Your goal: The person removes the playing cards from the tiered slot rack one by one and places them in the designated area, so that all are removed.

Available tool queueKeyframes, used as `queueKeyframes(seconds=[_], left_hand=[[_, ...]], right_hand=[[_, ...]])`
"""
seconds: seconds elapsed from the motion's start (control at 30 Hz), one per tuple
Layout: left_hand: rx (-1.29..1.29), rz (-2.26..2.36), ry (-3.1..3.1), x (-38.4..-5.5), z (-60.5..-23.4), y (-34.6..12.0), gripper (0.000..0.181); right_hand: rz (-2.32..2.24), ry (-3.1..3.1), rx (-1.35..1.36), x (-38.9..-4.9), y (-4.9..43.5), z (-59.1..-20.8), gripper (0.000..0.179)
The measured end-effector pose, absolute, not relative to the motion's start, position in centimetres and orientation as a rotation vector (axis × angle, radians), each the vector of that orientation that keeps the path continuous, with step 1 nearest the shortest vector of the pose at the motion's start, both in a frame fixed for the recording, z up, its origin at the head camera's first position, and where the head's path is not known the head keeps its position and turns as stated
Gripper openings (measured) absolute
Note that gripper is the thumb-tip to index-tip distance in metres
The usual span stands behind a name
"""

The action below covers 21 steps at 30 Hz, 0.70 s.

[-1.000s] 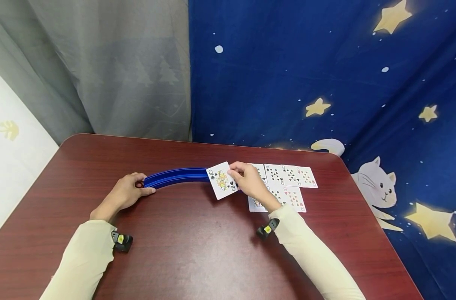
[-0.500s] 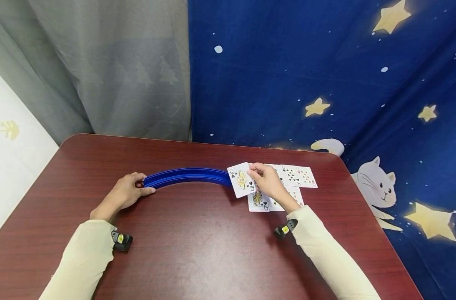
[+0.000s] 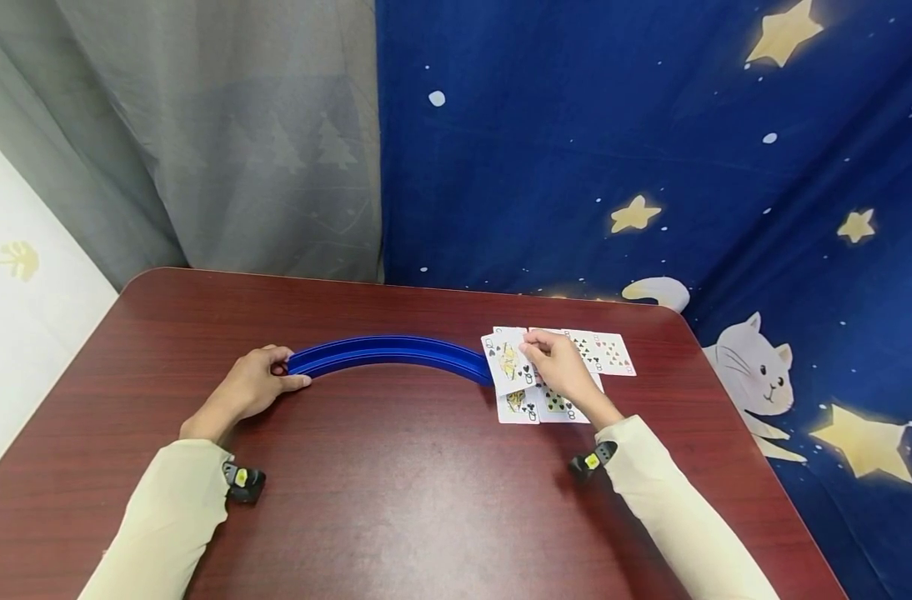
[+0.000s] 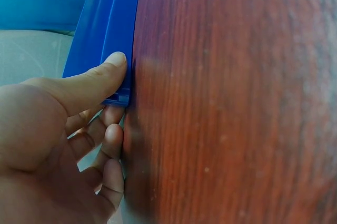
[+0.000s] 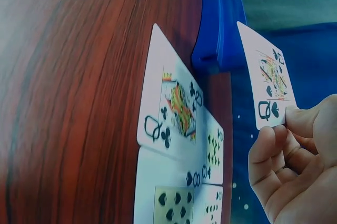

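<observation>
A curved blue card holder point(image 3: 388, 348) with long grooves lies on the table. My left hand point(image 3: 253, 383) grips its left end, the thumb point(image 4: 113, 66) pressing on the front face in the left wrist view. By one corner, my right hand point(image 3: 561, 364) pinches a queen of spades point(image 3: 505, 362) between thumb and fingertips. This card hangs in the air, face showing, by the holder's right end. Below it, a queen of clubs point(image 5: 176, 105) and an eight of spades point(image 5: 174, 197) lie face up in the right wrist view.
A back row of face-up cards point(image 3: 612, 354) lies on the right of the dark red wooden table point(image 3: 396, 500). My right hand covers parts of both rows. A blue starry curtain point(image 3: 516, 150) and a grey curtain point(image 3: 276, 142) hang behind the table.
My right hand has moved right with the queen of spades, from over the holder to above the laid-out cards. More of the holder's right end now shows. The left hand has stayed put.
</observation>
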<state>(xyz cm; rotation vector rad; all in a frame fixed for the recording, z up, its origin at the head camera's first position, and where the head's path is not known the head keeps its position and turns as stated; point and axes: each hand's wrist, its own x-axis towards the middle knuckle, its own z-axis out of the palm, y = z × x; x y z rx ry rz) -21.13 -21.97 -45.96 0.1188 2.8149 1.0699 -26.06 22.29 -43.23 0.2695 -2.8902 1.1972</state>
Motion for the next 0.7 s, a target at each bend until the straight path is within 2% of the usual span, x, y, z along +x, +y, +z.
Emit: queueKeyframes(seconds=[0.7], left_hand=[[0.115, 1.064, 2.803, -21.0, -45.9, -22.0, 0.028]], right_hand=[[1.095, -2.922, 0.128, -25.6, 27.2, -43.9, 0.027]])
